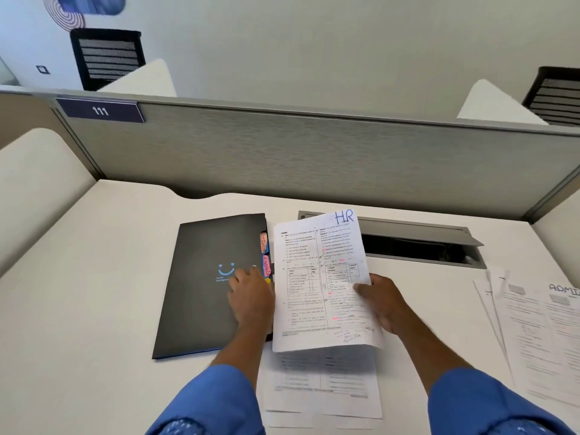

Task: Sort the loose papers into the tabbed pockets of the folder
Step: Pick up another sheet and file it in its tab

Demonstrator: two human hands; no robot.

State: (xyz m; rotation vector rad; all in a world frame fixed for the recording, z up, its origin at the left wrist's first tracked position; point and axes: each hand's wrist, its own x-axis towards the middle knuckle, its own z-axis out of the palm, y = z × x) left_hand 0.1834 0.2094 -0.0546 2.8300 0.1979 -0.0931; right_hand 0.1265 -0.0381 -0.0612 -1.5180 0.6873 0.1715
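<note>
Head camera: At a white desk (94, 309) in the lower half of the frame, a person in blue sleeves works over a dark folder (201, 293) lying closed, left of center. Its long axis runs from the lower left up toward the center of the frame, tilted slightly right, with the blue smile logo on the cover. Colored tabs stick out of its right edge: an orange one (264, 242) farthest up, a pink one (266, 265) lettered "FINANCE" below it and a sliver of yellow (267, 281) lower still.

The left hand (251, 296) rests on the cover by that tabbed edge, fingers loosely extended toward the logo; whether the thumb hooks under the cover cannot be told.

The right hand (381, 301) grips a printed sheet (317, 277) at its right edge, thumb on top and fingers behind. The sheet is lifted off the desk just right of the folder, its long axis running up the frame, with "HR" written in blue at the far top corner. Its left edge overlaps the folder's tabs.

More printed sheets (323, 387) lie flat under it at bottom center. A fanned stack (539, 334), its top page marked "ADMI", sits at the right edge, well apart from the folder.

Behind the sheet, a grey cable-tray flap (420, 229) stands open. A grey partition (282, 152) with a "111" plate (101, 110) crosses the upper frame.
</note>
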